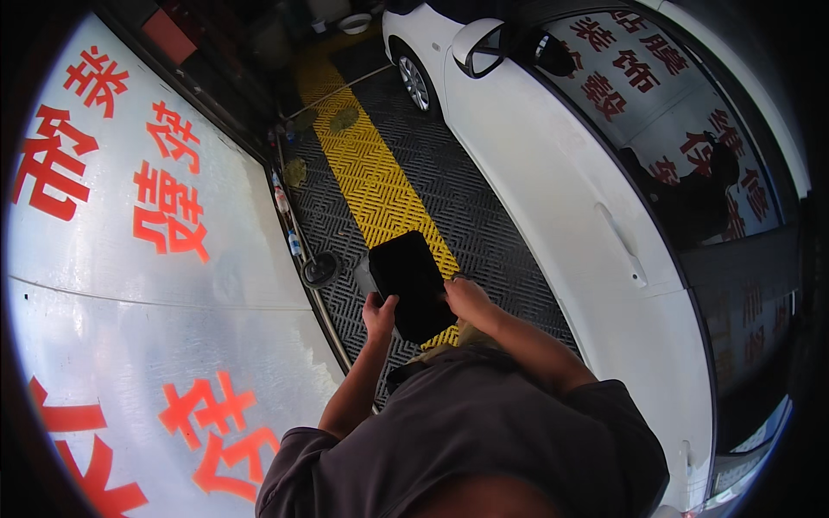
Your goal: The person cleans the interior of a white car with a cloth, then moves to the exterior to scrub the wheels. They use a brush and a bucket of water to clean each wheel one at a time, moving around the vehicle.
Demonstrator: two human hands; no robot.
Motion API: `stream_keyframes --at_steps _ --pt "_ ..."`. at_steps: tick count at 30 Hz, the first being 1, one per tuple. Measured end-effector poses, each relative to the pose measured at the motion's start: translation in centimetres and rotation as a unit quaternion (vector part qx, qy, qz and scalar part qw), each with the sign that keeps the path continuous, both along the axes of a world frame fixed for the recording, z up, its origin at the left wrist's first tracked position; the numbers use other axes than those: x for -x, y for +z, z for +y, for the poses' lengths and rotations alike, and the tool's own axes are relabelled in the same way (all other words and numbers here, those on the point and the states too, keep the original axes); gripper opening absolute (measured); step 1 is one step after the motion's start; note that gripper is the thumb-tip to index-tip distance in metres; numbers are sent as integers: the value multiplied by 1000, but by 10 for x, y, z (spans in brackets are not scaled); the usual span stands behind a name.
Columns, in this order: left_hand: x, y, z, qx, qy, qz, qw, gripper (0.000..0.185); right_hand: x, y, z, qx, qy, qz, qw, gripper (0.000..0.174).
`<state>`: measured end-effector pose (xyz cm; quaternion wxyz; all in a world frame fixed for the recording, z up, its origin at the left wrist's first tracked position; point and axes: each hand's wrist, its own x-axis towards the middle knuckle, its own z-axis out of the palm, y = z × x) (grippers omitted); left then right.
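Between my two hands is a flat, black, rounded rectangular thing (413,285), perhaps a tablet or a tray; its face is too dark to show detail. My left hand (379,315) grips its left edge, with the thumb on top. At its right edge, my right hand (465,298) has hold of the rim, fingers partly hidden. A translucent greyish object (364,275) shows just past the black thing's left side; I cannot tell whether it touches. Below the hands lies a floor of black and yellow plastic grating (388,188).
A white car (557,181) with its wing mirror (479,48) stands close on the right. Translucent panels (252,259) with red writing rise on the left. Along their foot are plastic bottles (294,243), a round black base (320,269) and a pole. A thin rod (350,85) crosses the floor ahead.
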<state>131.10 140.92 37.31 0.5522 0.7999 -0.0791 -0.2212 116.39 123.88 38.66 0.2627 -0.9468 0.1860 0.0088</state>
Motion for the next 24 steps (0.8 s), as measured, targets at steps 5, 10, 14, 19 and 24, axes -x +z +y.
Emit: stream_keyframes --at_steps 5,10,14,19,24 --pt "-53 -7 -73 -31 -17 -6 999 29 -78 3 -50 28 134 64 988 9" --pt "-98 -6 -130 83 -11 -13 996 31 -184 4 -105 63 229 224 945 19" --pt "-154 -10 -172 86 -3 -14 996 32 -262 -29 -153 9 172 293 941 24" --pt "-242 -15 -221 143 14 -3 990 34 -371 -95 -191 47 161 204 965 22" --pt "-358 -16 -259 129 5 -11 992 37 -484 -83 -233 31 158 128 979 21"
